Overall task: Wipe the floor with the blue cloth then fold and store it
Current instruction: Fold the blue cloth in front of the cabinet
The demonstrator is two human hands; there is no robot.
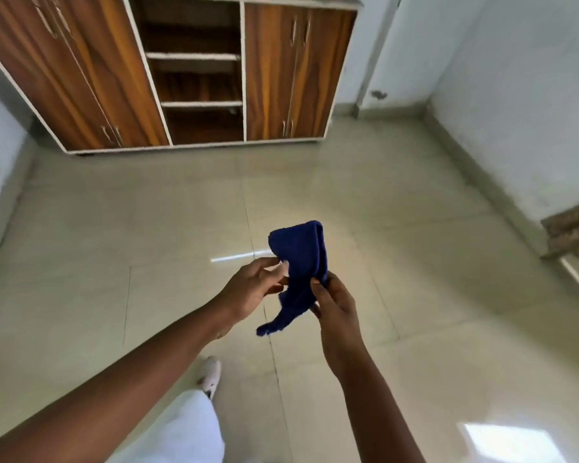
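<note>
**Blue cloth held in both hands above the floor**

You are holding the blue cloth [302, 259] in the air over the tiled floor [147, 228]. Your left hand [251, 289] is pinching its left edge and your right hand [335, 305] is gripping its middle. Its long axis is running nearly upright, folded end pointing toward the cabinet [281, 71], loose tail hanging toward you.

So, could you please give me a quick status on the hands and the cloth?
Both hands up, left hand and right hand pinching blue cloth. Cloth bunched, off floor. Nothing in the way.
</note>
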